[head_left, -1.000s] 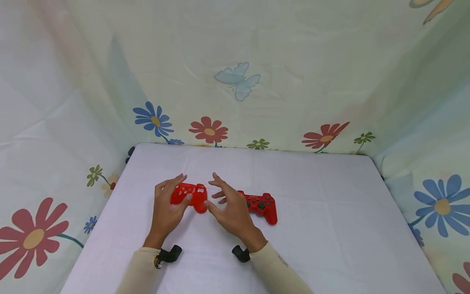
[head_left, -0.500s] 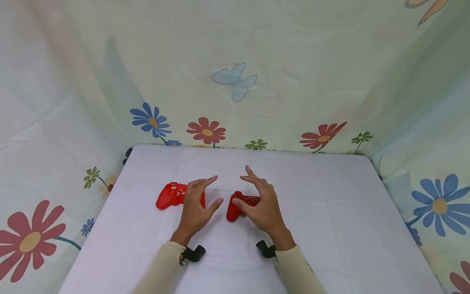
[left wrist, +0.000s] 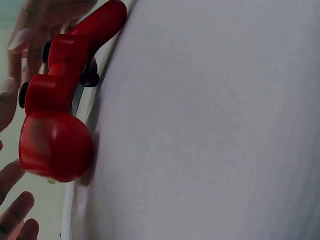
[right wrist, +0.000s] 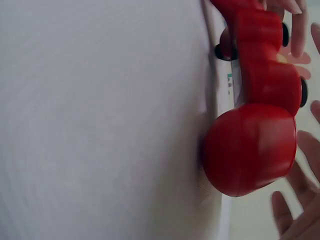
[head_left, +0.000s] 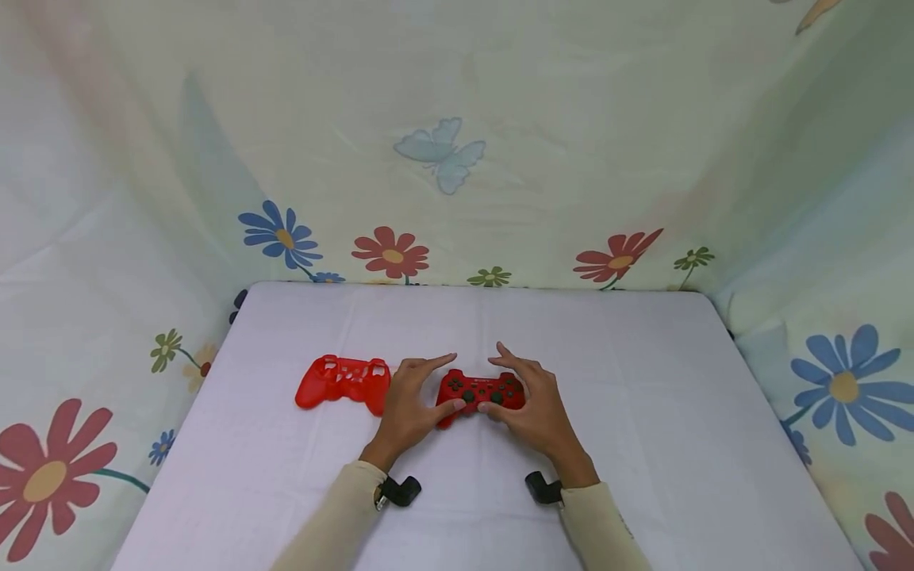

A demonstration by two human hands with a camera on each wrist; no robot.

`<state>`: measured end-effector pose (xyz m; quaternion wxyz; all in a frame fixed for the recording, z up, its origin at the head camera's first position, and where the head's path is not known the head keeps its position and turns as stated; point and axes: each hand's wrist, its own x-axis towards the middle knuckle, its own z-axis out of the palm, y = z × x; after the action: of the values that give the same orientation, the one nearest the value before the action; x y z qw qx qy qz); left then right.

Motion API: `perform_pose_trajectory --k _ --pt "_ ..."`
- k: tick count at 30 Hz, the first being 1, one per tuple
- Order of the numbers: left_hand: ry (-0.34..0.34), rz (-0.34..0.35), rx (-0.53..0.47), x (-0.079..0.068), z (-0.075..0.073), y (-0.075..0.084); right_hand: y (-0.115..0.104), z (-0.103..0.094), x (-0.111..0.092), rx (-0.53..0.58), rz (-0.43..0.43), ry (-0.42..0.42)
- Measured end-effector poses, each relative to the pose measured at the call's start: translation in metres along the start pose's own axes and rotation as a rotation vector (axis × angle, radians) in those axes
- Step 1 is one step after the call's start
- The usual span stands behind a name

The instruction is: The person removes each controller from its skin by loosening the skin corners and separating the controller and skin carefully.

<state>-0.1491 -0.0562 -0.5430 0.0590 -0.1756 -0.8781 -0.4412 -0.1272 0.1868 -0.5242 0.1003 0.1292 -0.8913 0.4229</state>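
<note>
A red game controller (head_left: 477,382) with dark thumbsticks lies on the white-covered table in the head view. On its left side my left hand (head_left: 407,400) spreads its fingers, the thumb over the controller's near edge. Opposite it, my right hand (head_left: 537,408) frames the right grip in the same way, covering part of it. In the left wrist view the controller's rounded grip (left wrist: 55,145) appears close up, with loose fingertips (left wrist: 18,212) beside it. The right wrist view shows the other grip (right wrist: 250,150) resting on the cloth; whether any finger touches it is unclear.
A red controller cover (head_left: 336,382) with cut-out holes lies left of my left hand. White cloth (head_left: 643,444) spans the table to the right. Behind the far edge hangs a curtain (head_left: 543,143) printed with flowers and a butterfly.
Both hands have moved right, from above the red cover to either side of the game controller. They have come down around it, thumbs toward its near edge. The cover is now fully uncovered.
</note>
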Motion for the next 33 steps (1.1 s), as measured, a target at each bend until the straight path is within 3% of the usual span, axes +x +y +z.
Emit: perform_pose_trajectory --k 9,20,33 --pt "-0.07 -0.004 0.014 -0.003 0.005 0.004 0.013 -0.003 -0.007 0.037 0.138 -0.119" --pt "-0.114 -0.112 -0.036 -0.002 0.009 0.006 0.018 -0.013 -0.01 0.034 0.226 -0.145" --pt "-0.117 -0.106 -0.132 0.012 0.029 0.005 0.035 -0.027 -0.011 0.11 0.288 -0.152"
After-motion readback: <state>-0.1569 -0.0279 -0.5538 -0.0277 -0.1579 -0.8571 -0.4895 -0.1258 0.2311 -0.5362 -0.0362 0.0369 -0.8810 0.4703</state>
